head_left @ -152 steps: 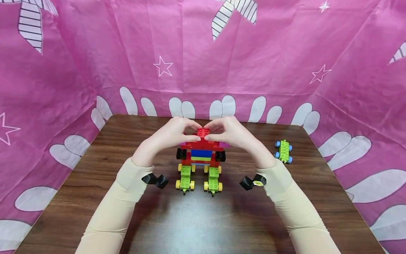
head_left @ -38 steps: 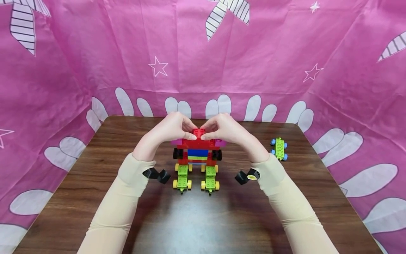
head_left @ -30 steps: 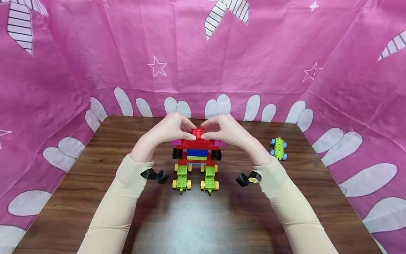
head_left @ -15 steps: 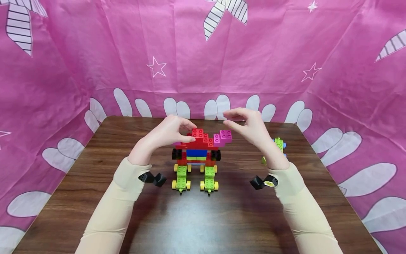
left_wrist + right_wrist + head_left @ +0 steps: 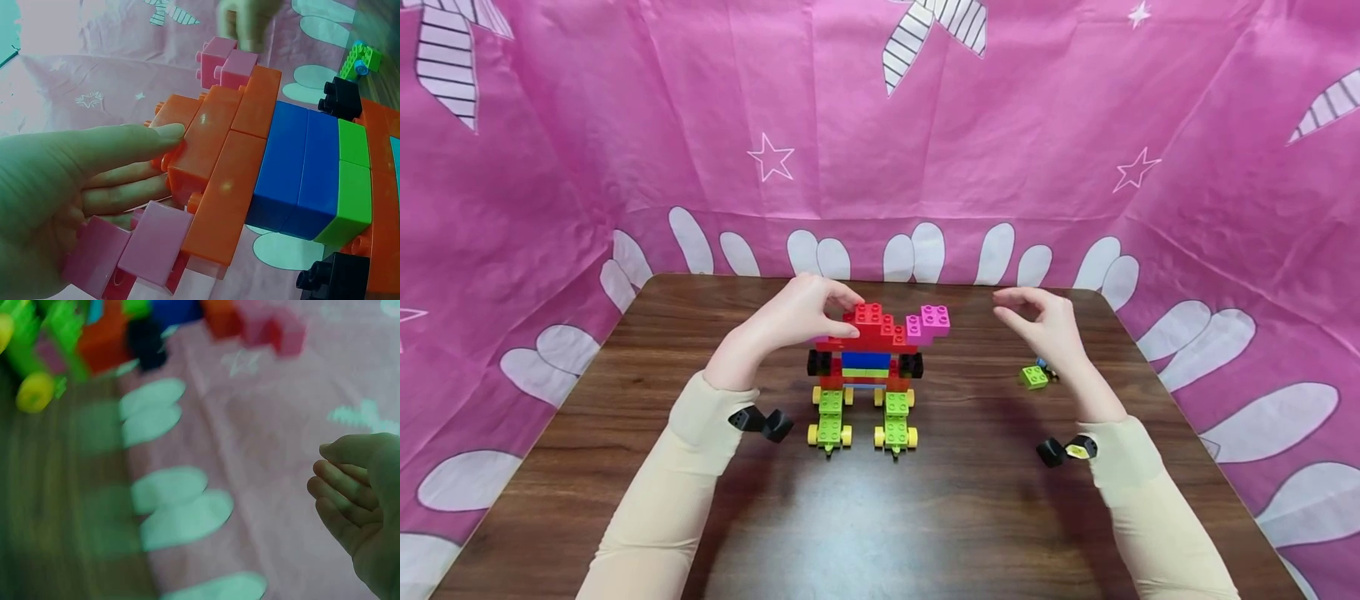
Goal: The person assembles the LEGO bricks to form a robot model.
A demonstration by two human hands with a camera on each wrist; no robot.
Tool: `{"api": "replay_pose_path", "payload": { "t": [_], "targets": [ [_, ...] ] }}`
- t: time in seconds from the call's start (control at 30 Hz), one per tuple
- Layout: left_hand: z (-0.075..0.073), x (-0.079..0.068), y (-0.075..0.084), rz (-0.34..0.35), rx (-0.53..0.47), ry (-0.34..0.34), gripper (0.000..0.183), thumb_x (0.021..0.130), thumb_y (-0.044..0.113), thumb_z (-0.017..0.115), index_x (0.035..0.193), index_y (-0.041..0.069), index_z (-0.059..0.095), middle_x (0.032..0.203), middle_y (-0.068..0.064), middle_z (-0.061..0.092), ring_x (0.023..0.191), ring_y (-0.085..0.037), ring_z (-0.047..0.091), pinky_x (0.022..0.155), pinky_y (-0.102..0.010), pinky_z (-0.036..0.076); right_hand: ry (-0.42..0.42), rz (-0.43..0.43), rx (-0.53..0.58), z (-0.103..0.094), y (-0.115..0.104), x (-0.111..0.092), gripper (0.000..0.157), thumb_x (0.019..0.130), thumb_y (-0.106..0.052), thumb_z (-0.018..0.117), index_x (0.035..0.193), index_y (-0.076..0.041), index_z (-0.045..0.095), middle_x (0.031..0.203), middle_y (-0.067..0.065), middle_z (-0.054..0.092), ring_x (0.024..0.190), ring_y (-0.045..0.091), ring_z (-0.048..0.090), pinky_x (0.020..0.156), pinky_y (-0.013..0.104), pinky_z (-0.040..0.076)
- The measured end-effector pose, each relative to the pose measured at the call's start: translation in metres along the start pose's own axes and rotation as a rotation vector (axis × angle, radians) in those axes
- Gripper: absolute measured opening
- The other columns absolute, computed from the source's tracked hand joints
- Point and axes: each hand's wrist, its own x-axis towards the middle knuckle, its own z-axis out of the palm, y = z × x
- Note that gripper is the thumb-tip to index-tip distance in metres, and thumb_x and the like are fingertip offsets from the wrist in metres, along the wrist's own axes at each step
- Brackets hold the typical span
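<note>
A toy-brick figure stands mid-table, built of red, blue, green and black bricks on two lime wheeled bases with yellow wheels. My left hand holds its stepped red top, thumb on the front and fingers behind. Pink bricks stick out at the right shoulder; on the left shoulder, more pink bricks show under the left hand in the left wrist view. My right hand hovers apart on the right, fingers loosely bent, with nothing in it.
Near the right forearm a small lime brick lies on the wooden table. A blue-wheeled piece is mostly hidden behind that wrist. A pink patterned cloth surrounds the table's back and sides.
My right hand has let go of the figure's red top and moved off to the right, uncovering the pink bricks and the small lime brick. The left hand keeps its hold.
</note>
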Motion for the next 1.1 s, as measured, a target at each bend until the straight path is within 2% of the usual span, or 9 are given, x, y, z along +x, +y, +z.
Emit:
{"api": "replay_pose_path", "payload": {
  "t": [0.2,0.37,0.53,0.8,0.97,1.1],
  "targets": [
    [0.0,0.001,0.0,0.012,0.007,0.005,0.038,0.08,0.023,0.079,0.113,0.006,0.071,0.108,-0.008,0.072,0.099,-0.021,0.068,0.087,-0.037,0.054,-0.036,0.08,-0.041,-0.006,0.052,-0.022,0.019,0.087,-0.013,0.072,0.103,-0.002,0.072,0.095,0.018,0.072,0.079,-0.015,0.055,0.069,0.008,0.044],
    [0.0,0.0,0.001,0.011,0.008,0.004,0.037,0.079,0.022,0.08,0.112,0.006,0.072,0.107,-0.009,0.073,0.097,-0.022,0.068,0.086,-0.038,0.054,-0.082,0.13,-0.06,-0.011,0.08,-0.036,0.021,0.087,-0.012,0.071,0.105,-0.001,0.071,0.098,0.02,0.071,0.079,-0.016,0.055,0.071,0.008,0.044],
    [0.0,0.0,0.002,0.006,-0.001,-0.002,0.037,0.08,0.022,0.079,0.112,0.005,0.071,0.107,-0.009,0.072,0.096,-0.021,0.068,0.085,-0.037,0.055,-0.132,0.156,-0.073,-0.016,0.095,-0.044,0.024,0.086,-0.01,0.072,0.107,0.001,0.069,0.101,0.022,0.07,0.08,-0.013,0.056,0.07,0.006,0.044],
    [-0.002,-0.001,0.002,-0.013,-0.007,-0.002,0.037,0.079,0.021,0.08,0.112,0.005,0.072,0.107,-0.009,0.072,0.095,-0.024,0.068,0.083,-0.036,0.055,-0.241,0.279,-0.056,-0.019,0.113,-0.054,0.032,0.085,-0.008,0.072,0.114,0.006,0.066,0.11,0.026,0.067,0.082,-0.002,0.062,0.065,0.011,0.05],
    [-0.001,-0.001,0.002,0.007,-0.005,-0.007,0.037,0.079,0.021,0.08,0.112,0.005,0.072,0.107,-0.01,0.072,0.095,-0.023,0.068,0.083,-0.037,0.055,-0.307,0.309,-0.095,-0.019,0.123,-0.062,0.035,0.084,-0.008,0.072,0.115,0.005,0.065,0.111,0.025,0.067,0.089,0.017,0.067,0.067,0.014,0.051],
    [-0.001,0.0,0.001,0.023,-0.005,-0.007,0.037,0.08,0.021,0.079,0.112,0.004,0.071,0.106,-0.01,0.072,0.096,-0.025,0.068,0.084,-0.038,0.055,-0.337,0.288,-0.14,-0.02,0.129,-0.066,0.037,0.083,-0.008,0.073,0.117,0.004,0.065,0.113,0.024,0.067,0.099,0.033,0.065,0.075,0.023,0.053]
  ]
}}
